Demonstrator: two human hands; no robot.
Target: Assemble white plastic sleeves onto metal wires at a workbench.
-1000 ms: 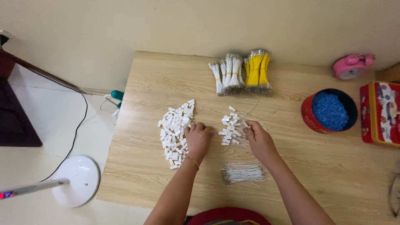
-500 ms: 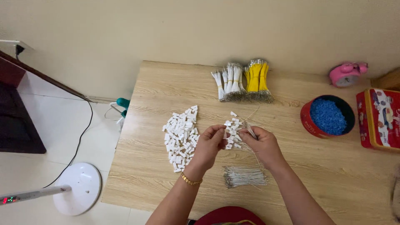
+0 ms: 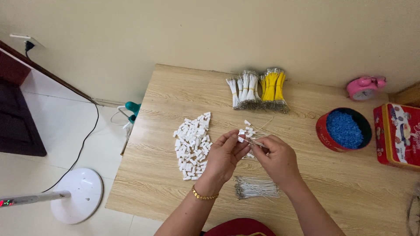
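Hands meet over the wooden table [image 3: 175, 87], mid-frame. Left hand [image 3: 224, 156], gold bracelet [image 3: 204, 196] at the wrist, pinches a small white connector [image 3: 241, 139] between thumb and fingertips. Right hand [image 3: 277, 158] is closed on a thin white wire [image 3: 257, 143], its tip at the connector; whether it's seated inside is prob. too small to tell. Pile of white connectors [image 3: 191, 145] lies just left of the hands, a smaller scatter [image 3: 248, 126] behind them. Bundle of loose wires [image 3: 257, 188] sits near the table's front edge, betw. the forearms. Farther back: white wire bundles [image 3: 243, 91] beside yellow wire bundles [image 3: 273, 89]. Right side: red tin of blue pellets [image 3: 343, 129], pink alarm clock [image 3: 365, 87].
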